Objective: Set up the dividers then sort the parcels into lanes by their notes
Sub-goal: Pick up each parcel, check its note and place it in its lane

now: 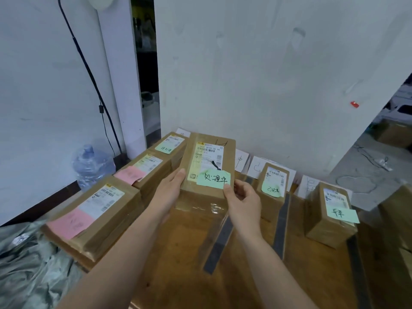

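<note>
I hold a brown cardboard parcel (207, 166) tilted up over the wooden table (182, 264). My left hand (169, 192) grips its lower left edge. My right hand (243, 197) grips its lower right corner, thumb on the green handwritten note (213, 179). Dark strip dividers (219, 244) (281, 226) (356, 270) lie on the table and mark lanes. One parcel with a green note (273, 186) stands in the lane to the right, another green-noted parcel (330, 212) further right. White paper lane labels (242, 160) lean against the wall.
At the left, parcels with pink notes (89, 217) (142, 172) and one with a green note (170, 143) sit in a row on stacked boxes. A water jug (91, 163) stands on the floor by the wall. Grey plastic bags (29, 264) lie at the lower left. A cable (89, 72) hangs down the wall.
</note>
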